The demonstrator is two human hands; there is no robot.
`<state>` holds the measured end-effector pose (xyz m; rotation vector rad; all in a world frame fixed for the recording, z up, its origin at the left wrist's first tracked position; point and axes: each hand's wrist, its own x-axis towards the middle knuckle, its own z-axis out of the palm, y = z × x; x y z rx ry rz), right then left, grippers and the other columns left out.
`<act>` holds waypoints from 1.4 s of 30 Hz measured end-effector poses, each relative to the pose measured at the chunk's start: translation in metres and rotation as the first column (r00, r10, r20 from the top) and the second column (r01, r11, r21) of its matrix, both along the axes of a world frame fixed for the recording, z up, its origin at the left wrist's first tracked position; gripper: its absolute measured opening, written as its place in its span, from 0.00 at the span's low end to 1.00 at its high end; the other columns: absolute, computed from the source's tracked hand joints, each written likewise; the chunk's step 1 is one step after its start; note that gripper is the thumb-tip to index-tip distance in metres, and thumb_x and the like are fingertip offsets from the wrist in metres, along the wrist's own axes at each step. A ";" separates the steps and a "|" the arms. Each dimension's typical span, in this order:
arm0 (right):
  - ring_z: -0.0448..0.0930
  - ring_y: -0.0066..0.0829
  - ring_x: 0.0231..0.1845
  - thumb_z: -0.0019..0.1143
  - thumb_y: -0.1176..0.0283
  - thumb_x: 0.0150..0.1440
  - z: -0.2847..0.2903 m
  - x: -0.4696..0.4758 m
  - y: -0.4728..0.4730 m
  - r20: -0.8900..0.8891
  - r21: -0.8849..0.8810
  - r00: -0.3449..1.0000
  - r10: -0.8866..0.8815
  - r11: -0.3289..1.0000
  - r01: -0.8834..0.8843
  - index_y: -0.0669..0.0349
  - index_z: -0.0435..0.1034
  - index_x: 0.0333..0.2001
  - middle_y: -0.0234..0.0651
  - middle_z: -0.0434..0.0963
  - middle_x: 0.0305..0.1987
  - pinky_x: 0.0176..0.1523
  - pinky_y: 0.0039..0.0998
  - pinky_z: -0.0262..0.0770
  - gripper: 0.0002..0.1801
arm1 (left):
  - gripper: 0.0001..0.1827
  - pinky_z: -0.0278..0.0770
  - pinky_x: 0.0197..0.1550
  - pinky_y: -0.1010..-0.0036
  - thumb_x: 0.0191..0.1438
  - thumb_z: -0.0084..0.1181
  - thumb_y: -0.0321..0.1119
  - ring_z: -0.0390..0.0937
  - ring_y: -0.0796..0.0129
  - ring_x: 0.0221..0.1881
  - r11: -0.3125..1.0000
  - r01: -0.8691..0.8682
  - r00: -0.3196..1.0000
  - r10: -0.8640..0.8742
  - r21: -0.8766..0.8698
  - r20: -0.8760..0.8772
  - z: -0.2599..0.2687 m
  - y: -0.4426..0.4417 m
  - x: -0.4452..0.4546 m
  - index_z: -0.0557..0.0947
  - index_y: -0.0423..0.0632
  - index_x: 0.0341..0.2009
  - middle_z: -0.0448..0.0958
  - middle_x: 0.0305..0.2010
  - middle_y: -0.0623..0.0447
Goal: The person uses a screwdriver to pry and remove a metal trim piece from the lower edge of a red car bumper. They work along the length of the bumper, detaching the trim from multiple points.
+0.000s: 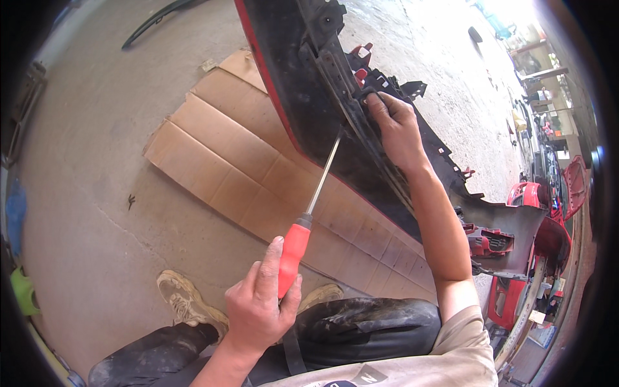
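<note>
My left hand [261, 295] grips the red handle of a screwdriver [295, 251]. Its long metal shaft slants up and right, and the tip meets the black inner side of a car bumper cover [300, 96], beside a dark trim strip [358, 128]. Whether the tip sits under the strip's edge cannot be made out. Higher up, my right hand [401, 126] pinches the strip's upper edge between thumb and fingers. The bumper cover has a red outer edge, stands tilted across the view, and carries black and red clip brackets along its right side.
Flattened cardboard [232, 159] lies on the concrete floor [96, 145] beneath the bumper cover. A dark curved strip [154, 22] rests on the floor at the upper left. Red bumper parts [505, 300] and shelving [546, 75] line the right side. My shoe [186, 297] is at lower left.
</note>
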<state>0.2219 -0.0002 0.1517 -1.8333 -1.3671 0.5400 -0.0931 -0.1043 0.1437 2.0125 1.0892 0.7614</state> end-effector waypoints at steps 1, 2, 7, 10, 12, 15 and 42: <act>0.64 0.20 0.28 0.49 0.61 0.65 0.001 -0.001 0.000 0.020 -0.022 1.000 -0.002 1.000 0.003 0.72 0.72 0.36 0.35 0.68 0.22 0.35 0.32 0.66 0.20 | 0.35 0.77 0.26 0.67 0.49 0.65 0.31 0.77 0.58 0.25 1.000 0.008 0.999 -0.007 0.017 -0.050 0.001 0.000 0.000 0.70 0.41 0.63 0.76 0.31 0.48; 0.64 0.21 0.29 0.49 0.61 0.65 0.002 -0.003 0.000 0.040 -0.044 0.999 -0.004 0.999 0.006 0.72 0.71 0.36 0.36 0.69 0.22 0.36 0.32 0.66 0.19 | 0.36 0.75 0.25 0.68 0.48 0.65 0.31 0.75 0.60 0.23 0.997 0.014 0.997 -0.009 0.072 -0.075 0.001 0.000 0.000 0.70 0.42 0.63 0.73 0.29 0.50; 0.66 0.23 0.29 0.49 0.62 0.65 -0.003 -0.009 0.001 0.062 -0.098 0.998 0.001 0.995 0.005 0.72 0.72 0.37 0.41 0.71 0.24 0.38 0.33 0.67 0.19 | 0.37 0.71 0.21 0.71 0.46 0.64 0.29 0.69 0.67 0.20 0.967 0.068 0.979 -0.017 0.244 -0.205 0.010 0.005 0.001 0.71 0.44 0.64 0.64 0.25 0.55; 0.66 0.24 0.29 0.49 0.62 0.65 -0.006 -0.012 0.002 0.099 -0.103 0.995 0.005 0.995 0.005 0.71 0.72 0.37 0.41 0.71 0.24 0.38 0.34 0.67 0.18 | 0.39 0.70 0.23 0.68 0.45 0.65 0.27 0.69 0.62 0.21 0.970 0.106 0.962 -0.045 0.218 -0.269 0.021 0.005 -0.002 0.70 0.44 0.65 0.66 0.27 0.52; 0.66 0.24 0.28 0.50 0.62 0.65 -0.008 -0.015 0.002 0.101 -0.072 0.995 0.015 0.997 -0.008 0.71 0.71 0.36 0.40 0.70 0.23 0.37 0.34 0.67 0.18 | 0.39 0.71 0.24 0.68 0.44 0.65 0.25 0.69 0.62 0.23 0.968 0.125 0.946 -0.050 0.218 -0.319 0.021 0.004 -0.003 0.71 0.46 0.65 0.66 0.28 0.52; 0.64 0.23 0.27 0.50 0.63 0.65 -0.016 -0.009 0.004 0.071 -0.044 0.997 0.025 0.999 -0.022 0.70 0.70 0.34 0.38 0.67 0.22 0.34 0.32 0.65 0.18 | 0.39 0.71 0.25 0.67 0.44 0.63 0.22 0.69 0.61 0.25 0.968 0.118 0.937 -0.035 0.220 -0.347 0.023 0.005 -0.004 0.71 0.50 0.65 0.67 0.30 0.51; 0.78 0.44 0.35 0.49 0.61 0.65 -0.033 -0.030 -0.005 0.061 -0.191 0.996 0.071 0.980 -0.058 0.66 0.72 0.43 0.52 0.77 0.32 0.43 0.38 0.71 0.17 | 0.29 0.71 0.23 0.68 0.51 0.67 0.35 0.71 0.61 0.20 0.985 -0.077 0.977 0.105 0.155 -0.186 -0.007 0.009 -0.007 0.77 0.43 0.59 0.71 0.23 0.51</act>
